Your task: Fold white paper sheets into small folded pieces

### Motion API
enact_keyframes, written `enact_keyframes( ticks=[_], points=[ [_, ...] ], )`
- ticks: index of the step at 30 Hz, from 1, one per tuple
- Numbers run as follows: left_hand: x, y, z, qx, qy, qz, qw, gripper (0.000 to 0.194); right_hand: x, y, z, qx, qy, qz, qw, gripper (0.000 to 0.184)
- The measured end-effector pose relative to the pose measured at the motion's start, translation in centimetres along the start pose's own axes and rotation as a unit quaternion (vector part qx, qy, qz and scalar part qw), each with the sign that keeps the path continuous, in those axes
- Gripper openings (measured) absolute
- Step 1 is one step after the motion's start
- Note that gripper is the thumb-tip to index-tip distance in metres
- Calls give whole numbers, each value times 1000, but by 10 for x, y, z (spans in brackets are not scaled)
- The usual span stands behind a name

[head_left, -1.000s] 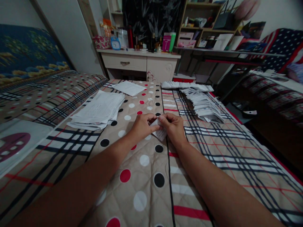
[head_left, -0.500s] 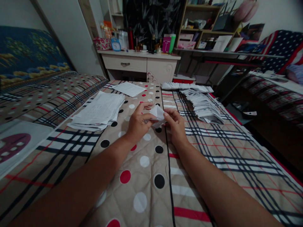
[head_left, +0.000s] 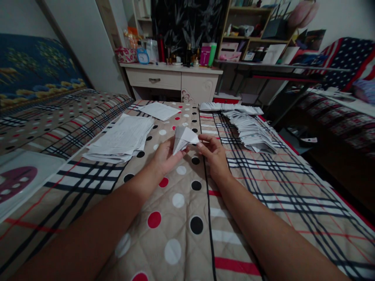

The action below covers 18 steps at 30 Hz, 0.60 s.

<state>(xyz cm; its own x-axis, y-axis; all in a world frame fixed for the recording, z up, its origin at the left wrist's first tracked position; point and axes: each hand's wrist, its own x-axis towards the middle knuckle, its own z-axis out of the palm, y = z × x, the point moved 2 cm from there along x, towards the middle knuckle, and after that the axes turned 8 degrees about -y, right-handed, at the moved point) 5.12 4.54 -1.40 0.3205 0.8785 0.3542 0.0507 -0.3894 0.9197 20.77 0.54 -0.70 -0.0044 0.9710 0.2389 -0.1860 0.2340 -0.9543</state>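
A small folded white paper [head_left: 183, 137] is lifted a little above the quilted bed cover [head_left: 187, 218]. My left hand [head_left: 164, 157] holds it from below with fingers curled round its lower edge. My right hand [head_left: 213, 153] pinches its right corner between thumb and fingertips. Both forearms stretch forward over the spotted and plaid fabric.
A stack of flat white sheets [head_left: 121, 137] lies to the left and one loose sheet [head_left: 159, 110] further back. A long fanned row of folded papers [head_left: 249, 127] runs along the right. A white dresser [head_left: 172, 80] and cluttered shelves [head_left: 252, 35] stand beyond the bed.
The paper was pressed on the cover under both hands. Now it is raised and opened up into a pointed folded shape, with my hands slightly apart.
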Motion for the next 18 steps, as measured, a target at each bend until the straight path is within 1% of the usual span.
enact_keyframes(
  ticks=[1, 2, 3, 4, 6, 8, 10, 13, 15, 16, 18],
  points=[
    [-1, 2, 2, -95, 4, -48, 994, 30, 0, 1, 1, 5, -13, -1, 1000, 39],
    [-2, 4, 4, -200, 20, -97, 975, 25, 1, 2, 1, 13, -30, -2, 999, 39],
    [-4, 9, 7, -277, 28, -136, 951, 19, 1, 3, 2, 24, -49, -1, 999, 37],
    [-5, 14, 9, -340, 39, -162, 926, 16, 1, 4, 3, 36, -69, 0, 997, 36],
    [-8, 25, 14, -416, 44, -179, 891, 13, 1, 6, 4, 67, -103, 5, 992, 35],
    [-9, 33, 16, -455, 37, -189, 869, 15, 1, 8, 4, 105, -126, 16, 986, 36],
    [-9, 33, 16, -471, 29, -192, 861, 16, 1, 8, 3, 136, -125, 27, 982, 35],
    [-8, 25, 15, -470, 14, -182, 863, 12, 1, 8, 1, 161, -81, 41, 983, 30],
    [-7, 18, 14, -464, 0, -186, 866, 13, 1, 5, 0, 176, -53, 50, 982, 23],
    [-7, 14, 14, -459, -7, -191, 868, 16, 1, 4, 0, 185, -48, 55, 980, 20],
    [-7, 10, 13, -443, -22, -202, 873, 20, 2, 1, -1, 208, -45, 63, 975, 21]
  ],
)
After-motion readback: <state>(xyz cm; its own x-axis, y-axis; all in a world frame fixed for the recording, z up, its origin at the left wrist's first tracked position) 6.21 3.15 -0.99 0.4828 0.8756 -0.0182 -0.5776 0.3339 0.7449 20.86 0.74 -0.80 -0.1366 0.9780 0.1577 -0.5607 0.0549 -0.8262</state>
